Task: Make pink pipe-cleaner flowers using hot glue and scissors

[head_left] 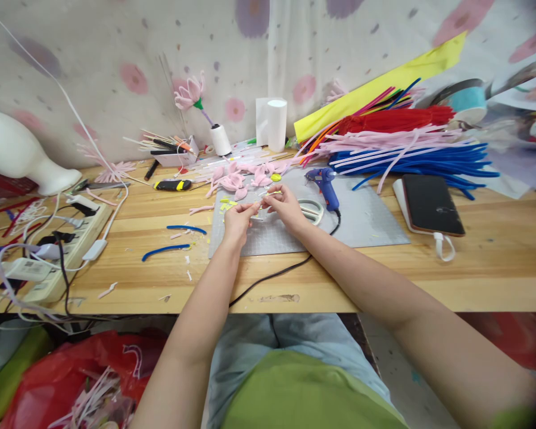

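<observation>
My left hand [240, 220] and my right hand [283, 207] meet over the grey cutting mat [366, 223], fingertips pinched close together. Something small and pale seems to sit between them, too tiny to make out. Just beyond the fingers lie pink pipe-cleaner petals [232, 180] and a small yellow piece [276, 177]. Yellow scraps [227, 204] are scattered left of my left hand. To the right of my right hand are scissors [313, 210], partly covered by it, and a blue glue gun [325, 186] lying on the mat.
Bundles of blue [420, 164], pink and red pipe cleaners lie at the back right, near a phone [433, 204]. A power strip [67, 256] with tangled cables is at left. A utility knife [173, 185] and a finished pink flower [190, 93] stand behind. A black cord [272, 275] crosses the front.
</observation>
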`<state>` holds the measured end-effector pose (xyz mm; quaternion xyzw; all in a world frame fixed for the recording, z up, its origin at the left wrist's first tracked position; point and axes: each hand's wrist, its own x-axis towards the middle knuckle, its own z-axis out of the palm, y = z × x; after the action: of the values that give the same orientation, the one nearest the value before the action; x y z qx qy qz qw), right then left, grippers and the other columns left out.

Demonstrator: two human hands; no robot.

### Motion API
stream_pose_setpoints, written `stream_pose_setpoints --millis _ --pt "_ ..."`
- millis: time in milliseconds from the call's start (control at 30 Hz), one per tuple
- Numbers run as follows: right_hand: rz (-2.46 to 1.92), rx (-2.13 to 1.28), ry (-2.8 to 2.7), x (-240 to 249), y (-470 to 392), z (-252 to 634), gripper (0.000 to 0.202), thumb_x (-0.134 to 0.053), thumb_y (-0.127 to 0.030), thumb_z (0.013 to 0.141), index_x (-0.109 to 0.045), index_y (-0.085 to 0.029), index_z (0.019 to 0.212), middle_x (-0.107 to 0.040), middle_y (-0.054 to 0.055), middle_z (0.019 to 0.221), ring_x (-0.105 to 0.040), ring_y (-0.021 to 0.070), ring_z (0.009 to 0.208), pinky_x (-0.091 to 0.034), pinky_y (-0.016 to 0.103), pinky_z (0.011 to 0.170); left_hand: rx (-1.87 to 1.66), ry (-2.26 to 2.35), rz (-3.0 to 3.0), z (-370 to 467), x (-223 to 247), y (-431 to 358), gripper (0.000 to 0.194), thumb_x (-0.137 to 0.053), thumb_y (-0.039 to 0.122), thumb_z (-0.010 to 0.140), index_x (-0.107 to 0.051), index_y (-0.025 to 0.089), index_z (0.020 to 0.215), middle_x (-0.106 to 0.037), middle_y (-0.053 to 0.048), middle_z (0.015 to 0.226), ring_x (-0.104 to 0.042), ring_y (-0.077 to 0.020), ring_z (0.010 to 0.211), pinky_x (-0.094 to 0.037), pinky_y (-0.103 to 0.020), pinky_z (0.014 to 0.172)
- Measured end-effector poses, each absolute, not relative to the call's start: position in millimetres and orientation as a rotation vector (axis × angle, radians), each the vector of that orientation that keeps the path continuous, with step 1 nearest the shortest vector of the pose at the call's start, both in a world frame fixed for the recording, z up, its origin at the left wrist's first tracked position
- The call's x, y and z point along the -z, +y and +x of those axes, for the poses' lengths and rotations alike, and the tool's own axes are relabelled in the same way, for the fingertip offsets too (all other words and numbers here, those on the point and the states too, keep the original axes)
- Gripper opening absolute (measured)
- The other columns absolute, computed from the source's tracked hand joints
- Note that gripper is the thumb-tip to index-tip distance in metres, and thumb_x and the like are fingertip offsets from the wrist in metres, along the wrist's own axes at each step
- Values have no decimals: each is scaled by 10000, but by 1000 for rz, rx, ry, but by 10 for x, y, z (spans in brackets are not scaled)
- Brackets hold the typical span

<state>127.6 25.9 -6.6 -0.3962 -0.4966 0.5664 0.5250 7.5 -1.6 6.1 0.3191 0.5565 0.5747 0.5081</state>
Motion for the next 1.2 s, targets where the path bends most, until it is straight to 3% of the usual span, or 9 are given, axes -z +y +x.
stream_pose_setpoints --millis 233,633,1200 --pt "-864 -1463 -1171 42 225 1246 379 -659 -324 556 -430 -230 842 -599 -70 663 -600 112 676 -455 251 612 -1451 1234 708 89 -91 -49 323 -820 220 444 -535 127 562 -578 24 660 -439 -20 514 -174 -168 400" --pt "-788 -1537 -1248 83 213 1220 461 -729 -256 516 -439 -229 873 -634 -67 706 -610 119 713 -465 307 739 -1422 1137 627 67 -115 -34 375 -772 159 498 -398 145 502 -434 53 523 -330 -10 438 -123 -172 373" --pt "-838 -1515 -1174 141 255 1214 501 -741 -276 500 -418 -220 879 -635 -58 719 -595 103 644 -477 289 678 -1442 1106 652 76 -72 -15 316 -737 137 523 -421 130 510 -571 12 744 -406 -14 502 -162 -166 386"
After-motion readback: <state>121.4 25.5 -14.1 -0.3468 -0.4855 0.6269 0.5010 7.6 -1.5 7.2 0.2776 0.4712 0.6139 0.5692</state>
